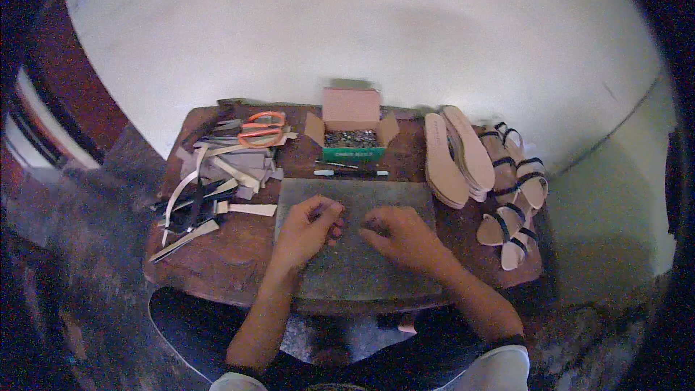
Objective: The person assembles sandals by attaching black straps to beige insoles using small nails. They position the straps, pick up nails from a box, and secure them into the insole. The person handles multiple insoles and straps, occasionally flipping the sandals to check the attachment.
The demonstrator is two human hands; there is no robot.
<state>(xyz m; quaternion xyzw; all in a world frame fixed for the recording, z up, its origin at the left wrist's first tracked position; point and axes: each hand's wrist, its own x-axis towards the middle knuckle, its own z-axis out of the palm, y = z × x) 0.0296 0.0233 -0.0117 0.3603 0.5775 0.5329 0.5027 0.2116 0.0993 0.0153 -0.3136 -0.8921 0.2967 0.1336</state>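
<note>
Flat grey and cream strips [253, 162] lie heaped leftmost, presumably to keep off the grey rectangular mat [355, 268]; over it the left hand [310, 230] and right hand [399, 235] curl half-closed (around anything? I cannot tell), near stacked beige soles [444, 166].

Head camera: sits on my head, looking down
Desk [224, 275]: near, beneath my hands [302, 234]
Wall [289, 29]: beyond, facing me

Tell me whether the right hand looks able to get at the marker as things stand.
Probably yes: the marker lies uncovered near the mat's far edge, with nothing visible blocking the right hand; the box stands behind it.
</note>
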